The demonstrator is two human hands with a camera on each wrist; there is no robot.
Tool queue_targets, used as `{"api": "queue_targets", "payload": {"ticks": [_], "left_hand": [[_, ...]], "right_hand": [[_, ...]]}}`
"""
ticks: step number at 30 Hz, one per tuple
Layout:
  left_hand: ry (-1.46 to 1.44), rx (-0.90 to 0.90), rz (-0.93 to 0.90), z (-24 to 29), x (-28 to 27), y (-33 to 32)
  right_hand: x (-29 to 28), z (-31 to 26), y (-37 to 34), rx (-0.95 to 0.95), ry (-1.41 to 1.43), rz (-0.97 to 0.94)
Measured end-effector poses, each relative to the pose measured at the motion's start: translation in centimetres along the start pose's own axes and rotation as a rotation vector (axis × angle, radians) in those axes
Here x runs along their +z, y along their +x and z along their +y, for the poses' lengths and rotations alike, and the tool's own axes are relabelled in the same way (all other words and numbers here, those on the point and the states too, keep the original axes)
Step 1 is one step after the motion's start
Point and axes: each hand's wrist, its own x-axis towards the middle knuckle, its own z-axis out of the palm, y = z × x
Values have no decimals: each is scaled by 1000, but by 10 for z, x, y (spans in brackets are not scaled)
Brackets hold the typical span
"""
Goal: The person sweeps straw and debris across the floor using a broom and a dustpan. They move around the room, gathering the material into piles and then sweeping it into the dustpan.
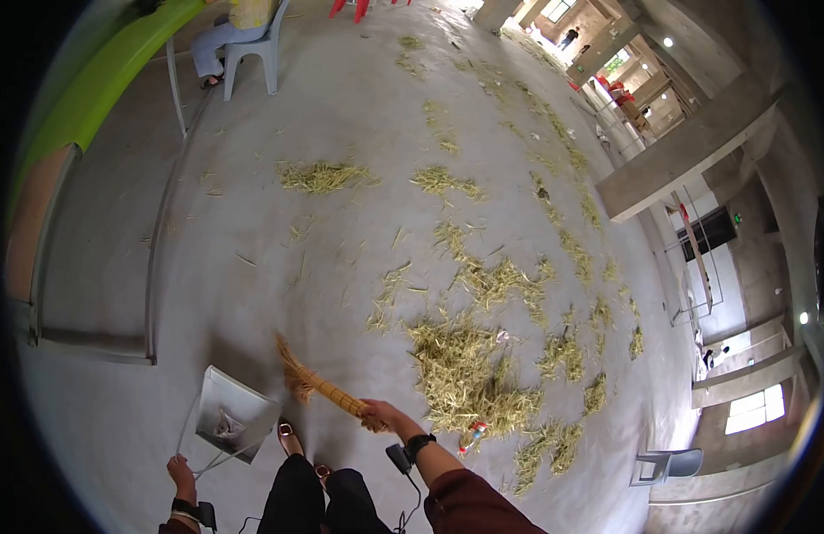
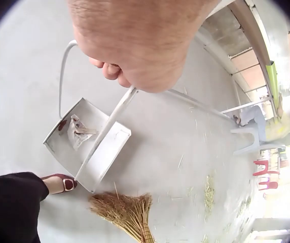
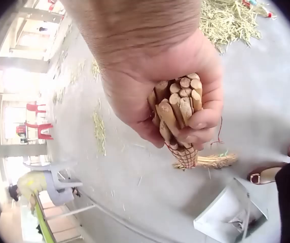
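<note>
In the head view, the person's right hand [image 1: 381, 416] holds a yellow-brown straw broom [image 1: 327, 389], and the left hand [image 1: 181, 472] carries or steadies a silvery metal dustpan [image 1: 243, 402]. The dustpan is near a dark red shoe [image 1: 289, 438]; whether it touches the grey floor [image 1: 251, 294] cannot be told. A heap of pale green chopped straw [image 1: 465, 369] lies on the far side of the right hand, with a small red-and-blue object [image 1: 476, 430] at its edge. A too quick stroke could probably scatter this light straw.

In the left wrist view, the left fingers curl around the white tube handle [image 2: 115, 116]. A crumpled whitish scrap [image 2: 77, 132] lies inside the dustpan; if the dustpan tips, it may slide out. A careless step could also knock the dustpan.

In the right wrist view, the right fingers wrap closely round the broom's bundled sticks [image 3: 178, 101]. A loose red thread [image 3: 219, 130] hangs beside them; if the binding loosens, the sticks might separate.
</note>
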Motion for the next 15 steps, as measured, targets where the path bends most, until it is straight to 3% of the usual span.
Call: {"api": "queue_targets", "payload": {"ticks": [3, 9, 11, 15], "left_hand": [[-30, 53, -58, 34, 16, 7], [-6, 35, -155, 62, 48, 34], [93, 146, -127, 83, 55, 34], [104, 148, -128, 115, 71, 32]], "right_hand": [[-41, -31, 35, 119, 130, 113], [-111, -116, 21, 99, 99, 335], [-124, -134, 12, -8, 96, 469], [-156, -153, 10, -203, 47, 518]]}}
